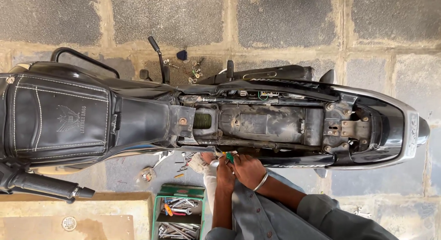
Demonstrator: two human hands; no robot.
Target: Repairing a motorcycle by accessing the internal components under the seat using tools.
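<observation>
A black motorcycle (294, 125) lies across the view with its seat off, and the dirty frame bay (262, 123) is exposed. Both my hands work close together at the near side of the frame, just below the bay. My left hand (224, 170) has its fingers curled against the frame edge, and what it holds is hidden. My right hand (248, 170), with a metal bangle on the wrist, pinches a small green piece (229, 157) among coloured wires. A whitish cloth (200, 163) sits right beside my left hand.
A green toolbox (180, 192) full of spanners stands on the paving near my left arm. Loose bolts and small parts (195, 69) lie beyond the bike. The tank with its black leather cover (57, 118) is at left, the handlebar grip (43, 185) below it.
</observation>
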